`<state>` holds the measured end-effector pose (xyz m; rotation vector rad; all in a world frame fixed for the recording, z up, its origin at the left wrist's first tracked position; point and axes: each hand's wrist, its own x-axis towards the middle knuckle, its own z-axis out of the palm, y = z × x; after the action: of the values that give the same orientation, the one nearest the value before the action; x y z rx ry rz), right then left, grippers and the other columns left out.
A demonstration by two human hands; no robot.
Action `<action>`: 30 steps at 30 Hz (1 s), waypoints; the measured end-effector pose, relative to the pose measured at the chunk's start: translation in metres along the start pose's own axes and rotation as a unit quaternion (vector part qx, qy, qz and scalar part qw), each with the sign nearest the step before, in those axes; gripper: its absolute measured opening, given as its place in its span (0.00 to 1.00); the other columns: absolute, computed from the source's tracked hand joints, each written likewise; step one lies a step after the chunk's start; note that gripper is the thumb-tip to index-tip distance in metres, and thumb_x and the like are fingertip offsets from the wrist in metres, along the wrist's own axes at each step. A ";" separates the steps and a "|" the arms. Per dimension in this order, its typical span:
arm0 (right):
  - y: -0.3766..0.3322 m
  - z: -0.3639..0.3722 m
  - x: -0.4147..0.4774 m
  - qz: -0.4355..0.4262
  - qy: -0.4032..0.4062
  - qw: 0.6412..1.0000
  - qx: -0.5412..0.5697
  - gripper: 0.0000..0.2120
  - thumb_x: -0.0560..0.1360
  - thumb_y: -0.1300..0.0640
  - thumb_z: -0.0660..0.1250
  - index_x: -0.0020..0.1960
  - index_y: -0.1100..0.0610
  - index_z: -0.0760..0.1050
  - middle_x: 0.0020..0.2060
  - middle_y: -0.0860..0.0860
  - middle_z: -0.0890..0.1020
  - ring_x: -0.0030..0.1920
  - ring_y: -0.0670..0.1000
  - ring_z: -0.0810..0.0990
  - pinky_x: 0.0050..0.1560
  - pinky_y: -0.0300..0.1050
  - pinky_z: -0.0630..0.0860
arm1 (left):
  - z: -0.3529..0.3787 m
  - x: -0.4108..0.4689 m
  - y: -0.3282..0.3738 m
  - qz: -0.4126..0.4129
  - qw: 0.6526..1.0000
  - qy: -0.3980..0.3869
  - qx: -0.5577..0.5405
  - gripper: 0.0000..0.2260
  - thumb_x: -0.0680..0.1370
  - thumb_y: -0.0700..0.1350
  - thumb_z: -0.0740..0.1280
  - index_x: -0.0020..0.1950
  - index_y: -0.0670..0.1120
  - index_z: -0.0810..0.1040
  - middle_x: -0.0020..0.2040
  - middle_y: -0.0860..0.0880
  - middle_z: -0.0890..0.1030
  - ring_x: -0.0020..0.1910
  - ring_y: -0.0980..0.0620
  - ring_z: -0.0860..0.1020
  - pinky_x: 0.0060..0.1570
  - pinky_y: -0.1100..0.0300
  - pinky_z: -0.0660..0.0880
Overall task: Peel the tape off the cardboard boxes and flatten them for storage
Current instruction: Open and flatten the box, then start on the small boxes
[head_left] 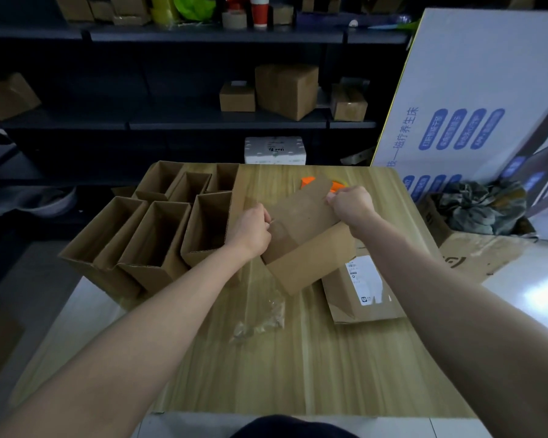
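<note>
A brown cardboard box (304, 238) sits tilted over the middle of the wooden table (298, 358). My left hand (253, 230) grips its left edge with curled fingers. My right hand (350, 205) pinches the far right corner of its top face. Crumpled clear tape (261, 319) lies on the table in front of the box. A flattened box with a white label (363, 287) lies under the held box's right side.
Several open-topped cardboard boxes (159, 229) stand packed together on the table's left half. An orange object (307, 181) peeks out behind the held box. Dark shelves (203, 118) with boxes stand beyond; a large white printed carton (475, 99) leans at right.
</note>
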<state>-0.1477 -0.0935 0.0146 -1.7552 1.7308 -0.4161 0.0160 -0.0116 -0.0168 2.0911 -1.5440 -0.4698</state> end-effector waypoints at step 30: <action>0.012 0.008 -0.003 -0.251 -0.125 0.925 -0.257 0.63 0.61 0.42 0.78 0.75 0.41 0.31 0.76 0.43 0.34 0.76 0.53 0.32 0.72 0.63 0.49 | 0.004 0.021 0.035 -0.090 0.755 -0.115 -0.639 0.12 0.77 0.38 0.66 0.35 0.45 0.69 0.39 0.43 0.77 0.42 0.48 0.78 0.45 0.56 0.78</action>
<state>-0.1525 -0.0878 0.0017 -2.5147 1.2601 0.0782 -0.0073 -0.0402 0.0001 1.0494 -0.6424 -1.4000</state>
